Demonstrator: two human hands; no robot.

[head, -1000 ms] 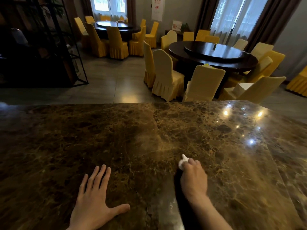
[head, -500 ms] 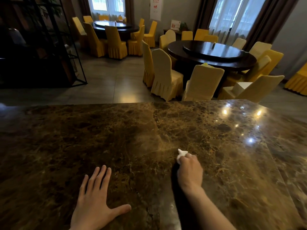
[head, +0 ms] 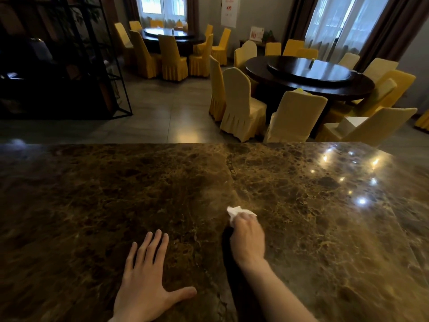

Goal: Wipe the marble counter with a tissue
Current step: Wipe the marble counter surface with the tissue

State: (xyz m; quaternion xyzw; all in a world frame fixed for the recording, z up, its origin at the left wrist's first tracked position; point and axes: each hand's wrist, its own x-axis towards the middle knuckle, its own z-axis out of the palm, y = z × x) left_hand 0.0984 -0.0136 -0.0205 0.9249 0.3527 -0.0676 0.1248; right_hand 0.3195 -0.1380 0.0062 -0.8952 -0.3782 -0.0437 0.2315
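Wiping the counter (head: pixel 301 228) with a tissue (head: pixel 233 211)

The right hand (head: pixel 248 238) bunches the soft, light, easily torn tissue against the stone; the left hand (head: pixel 146 287) lies open and flat, empty.

Beyond the near surface lies a grey tiled floor (head: pixel 162 112). On the right a dark round table (head: pixel 308 82) carries a turntable (head: pixel 311 70) and is ringed by chairs in yellow covers (head: pixel 241 105). A second round table (head: pixel 171 36) with more yellow chairs stands farther back by a window (head: pixel 162 8). A black metal rack (head: pixel 97 61) stands at the left. Brown curtains (head: pixel 394 31) frame the right window.
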